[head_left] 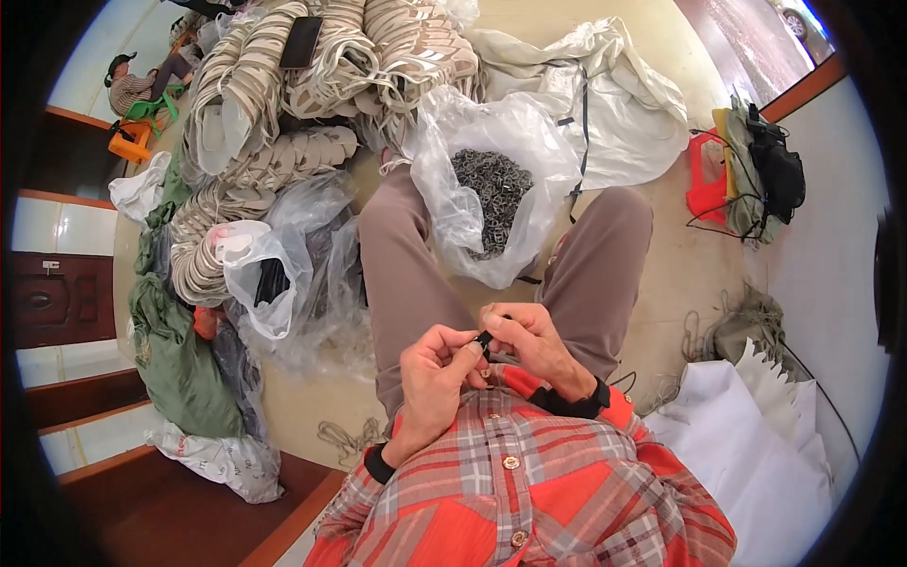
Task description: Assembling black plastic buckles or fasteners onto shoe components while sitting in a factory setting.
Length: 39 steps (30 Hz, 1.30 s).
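Observation:
My left hand (pixel 435 378) and my right hand (pixel 537 348) meet in front of my lap, close to my shirt. Between their fingertips they pinch a small black strap-like piece (pixel 485 339); fingers cover most of it, so its exact kind is hidden. Both hands are closed on it, thumbs against index fingers. Past my knees, a clear plastic bag (pixel 553 156) stands with its mouth spread wide. Inside lies a heap of small dark grey buckle-like parts (pixel 491 194), apart from my hands.
Bundles of beige strappy, sole-shaped pieces (pixel 316 151) pile up at the far left, with a dark phone (pixel 300 42) on top. A smaller plastic bag (pixel 274 298) holds black pieces. White sheets (pixel 742 425) lie at right. Far left, another person (pixel 132 87) sits.

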Each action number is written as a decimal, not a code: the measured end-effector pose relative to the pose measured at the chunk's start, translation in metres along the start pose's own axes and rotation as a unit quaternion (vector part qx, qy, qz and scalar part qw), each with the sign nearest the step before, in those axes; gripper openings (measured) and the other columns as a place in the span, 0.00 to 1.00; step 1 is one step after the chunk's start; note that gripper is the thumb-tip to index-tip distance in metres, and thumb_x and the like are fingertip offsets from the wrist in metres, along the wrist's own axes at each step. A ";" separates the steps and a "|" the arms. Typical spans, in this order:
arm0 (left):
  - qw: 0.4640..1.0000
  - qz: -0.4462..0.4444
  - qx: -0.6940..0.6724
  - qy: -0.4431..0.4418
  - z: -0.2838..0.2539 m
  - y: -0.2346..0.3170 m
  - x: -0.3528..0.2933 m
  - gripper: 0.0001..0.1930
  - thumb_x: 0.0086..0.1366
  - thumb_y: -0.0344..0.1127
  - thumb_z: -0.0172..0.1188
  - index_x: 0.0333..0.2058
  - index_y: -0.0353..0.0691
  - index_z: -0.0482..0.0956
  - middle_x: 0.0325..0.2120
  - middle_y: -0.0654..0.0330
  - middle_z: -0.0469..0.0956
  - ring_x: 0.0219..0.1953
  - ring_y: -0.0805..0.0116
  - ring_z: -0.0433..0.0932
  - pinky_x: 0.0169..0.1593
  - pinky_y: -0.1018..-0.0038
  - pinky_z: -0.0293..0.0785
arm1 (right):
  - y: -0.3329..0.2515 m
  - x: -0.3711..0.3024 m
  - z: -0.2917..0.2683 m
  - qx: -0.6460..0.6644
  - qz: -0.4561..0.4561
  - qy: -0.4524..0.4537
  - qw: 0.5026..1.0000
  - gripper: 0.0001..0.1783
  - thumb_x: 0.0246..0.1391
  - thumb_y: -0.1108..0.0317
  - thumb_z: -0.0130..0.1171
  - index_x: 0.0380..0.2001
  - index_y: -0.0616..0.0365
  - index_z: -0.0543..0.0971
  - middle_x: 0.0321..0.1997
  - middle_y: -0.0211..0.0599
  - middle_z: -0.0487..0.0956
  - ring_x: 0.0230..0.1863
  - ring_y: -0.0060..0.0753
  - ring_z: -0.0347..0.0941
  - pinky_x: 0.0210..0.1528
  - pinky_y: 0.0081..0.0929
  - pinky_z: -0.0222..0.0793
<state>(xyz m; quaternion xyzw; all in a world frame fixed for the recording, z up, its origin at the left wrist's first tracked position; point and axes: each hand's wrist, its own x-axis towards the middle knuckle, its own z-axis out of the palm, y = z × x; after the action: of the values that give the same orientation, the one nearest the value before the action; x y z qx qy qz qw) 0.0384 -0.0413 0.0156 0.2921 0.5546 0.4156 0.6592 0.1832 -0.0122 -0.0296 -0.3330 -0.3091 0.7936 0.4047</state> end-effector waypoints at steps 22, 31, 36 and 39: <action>0.985 0.148 0.079 0.040 -0.012 -0.008 -0.012 0.07 0.62 0.24 0.52 0.39 0.32 0.74 0.28 0.58 0.77 0.27 0.79 0.74 0.31 0.83 0.71 | -0.022 -0.023 0.030 -0.629 -0.414 -0.053 0.656 0.09 0.30 0.72 0.58 0.19 0.58 0.69 0.18 0.31 0.62 0.22 0.30 0.61 0.28 0.28 0.56; 0.982 0.180 0.050 -0.009 -0.020 -0.012 -0.009 0.08 0.63 0.26 0.52 0.40 0.32 0.74 0.33 0.58 0.77 0.32 0.77 0.75 0.37 0.82 0.72 | -0.023 -0.003 0.018 -0.343 -0.235 -0.020 0.909 0.16 0.41 0.72 0.61 0.34 0.63 0.69 0.38 0.42 0.70 0.40 0.37 0.69 0.42 0.29 0.66; 0.989 0.133 0.059 0.002 -0.022 -0.012 -0.013 0.10 0.62 0.22 0.49 0.42 0.31 0.74 0.34 0.59 0.77 0.35 0.78 0.75 0.40 0.83 0.71 | -0.017 -0.004 0.019 -0.345 -0.206 -0.019 0.915 0.16 0.41 0.72 0.63 0.33 0.62 0.69 0.36 0.40 0.71 0.38 0.36 0.70 0.41 0.28 0.67; 0.994 0.108 -0.001 -0.015 -0.024 -0.014 -0.013 0.12 0.61 0.21 0.48 0.44 0.31 0.72 0.35 0.59 0.76 0.36 0.77 0.75 0.40 0.82 0.72 | -0.013 -0.005 0.018 -0.401 -0.208 0.018 0.892 0.16 0.41 0.71 0.63 0.33 0.63 0.69 0.34 0.39 0.71 0.37 0.36 0.70 0.40 0.27 0.67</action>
<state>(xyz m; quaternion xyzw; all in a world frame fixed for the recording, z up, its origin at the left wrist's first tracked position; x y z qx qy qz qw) 0.0172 -0.0612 0.0050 0.3557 0.5096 0.4802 0.6190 0.1774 -0.0144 -0.0072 -0.4094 -0.6560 0.4939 0.3977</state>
